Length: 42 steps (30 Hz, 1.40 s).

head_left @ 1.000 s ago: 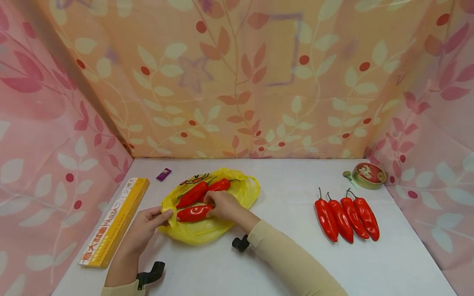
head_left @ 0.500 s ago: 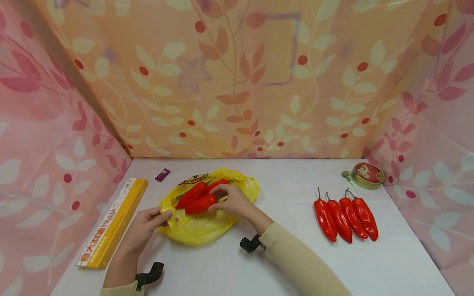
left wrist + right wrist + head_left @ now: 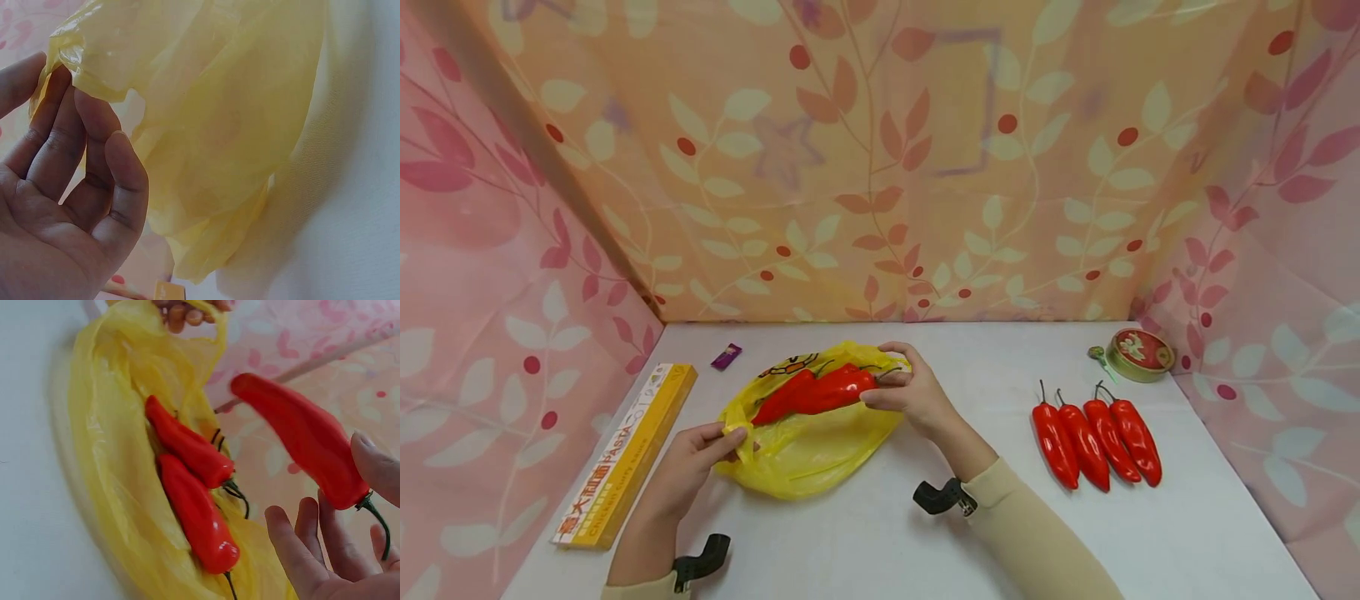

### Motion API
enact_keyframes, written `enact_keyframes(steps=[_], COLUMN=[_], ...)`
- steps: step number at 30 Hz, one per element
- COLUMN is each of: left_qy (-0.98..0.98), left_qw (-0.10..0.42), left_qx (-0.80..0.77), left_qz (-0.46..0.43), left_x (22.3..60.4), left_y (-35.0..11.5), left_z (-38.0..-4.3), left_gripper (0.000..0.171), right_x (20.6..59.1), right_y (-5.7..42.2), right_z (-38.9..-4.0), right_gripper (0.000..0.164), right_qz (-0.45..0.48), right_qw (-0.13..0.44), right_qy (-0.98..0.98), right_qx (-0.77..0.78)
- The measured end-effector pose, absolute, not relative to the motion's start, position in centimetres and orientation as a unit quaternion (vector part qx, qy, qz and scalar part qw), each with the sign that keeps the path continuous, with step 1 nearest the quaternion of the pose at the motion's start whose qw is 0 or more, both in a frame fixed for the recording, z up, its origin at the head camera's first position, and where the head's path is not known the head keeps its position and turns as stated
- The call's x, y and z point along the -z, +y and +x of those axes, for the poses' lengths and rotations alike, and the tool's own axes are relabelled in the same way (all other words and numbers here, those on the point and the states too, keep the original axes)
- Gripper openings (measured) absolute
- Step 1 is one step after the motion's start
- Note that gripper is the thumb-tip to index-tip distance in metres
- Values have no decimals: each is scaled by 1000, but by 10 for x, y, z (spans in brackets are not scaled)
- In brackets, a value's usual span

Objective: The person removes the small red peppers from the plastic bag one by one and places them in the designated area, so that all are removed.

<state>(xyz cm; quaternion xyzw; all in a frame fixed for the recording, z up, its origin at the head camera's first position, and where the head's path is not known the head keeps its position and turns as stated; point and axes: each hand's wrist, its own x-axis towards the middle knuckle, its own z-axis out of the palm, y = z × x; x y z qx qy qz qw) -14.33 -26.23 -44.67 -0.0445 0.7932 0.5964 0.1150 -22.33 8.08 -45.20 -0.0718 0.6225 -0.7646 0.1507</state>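
Note:
My left hand [image 3: 685, 467] pinches the rim of a yellow plastic bag [image 3: 805, 471]; in the left wrist view the thin plastic [image 3: 231, 119] runs between its thumb and fingers. With thumb and fingers, my right hand [image 3: 925, 400] grips a red chili pepper [image 3: 306, 440] near its green stem. That pepper is raised over the bag, its tip pointing left in the head view. Below it, two more red peppers [image 3: 190, 447] lie side by side on the bag's yellow plastic, partly covered by the held one in the head view.
Several red peppers [image 3: 1090, 442] lie in a row to the right. Behind them are a round red-topped tin [image 3: 1141, 354] and a small green item [image 3: 1101, 361]. A yellow pasta box [image 3: 632, 454] lies at left, near a small purple packet [image 3: 726, 357]. Patterned curtains surround the table.
My right hand has lifted the pepper from among the others in the bag and moved it right and away from me. The left hand keeps its hold on the bag's rim.

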Motion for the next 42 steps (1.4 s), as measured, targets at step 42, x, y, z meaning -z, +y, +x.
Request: enact_keyframes(steps=[42], left_qy=[797], left_qw=[115], left_qx=[-592], left_qz=[-42], left_x=[449], left_y=[-263], left_z=[-145], left_gripper=[45], right_x=[450], right_y=[208], right_z=[-197], right_gripper=[60], right_qz=[-37], right_qw=[79], right_qy=[804], right_qx=[588])
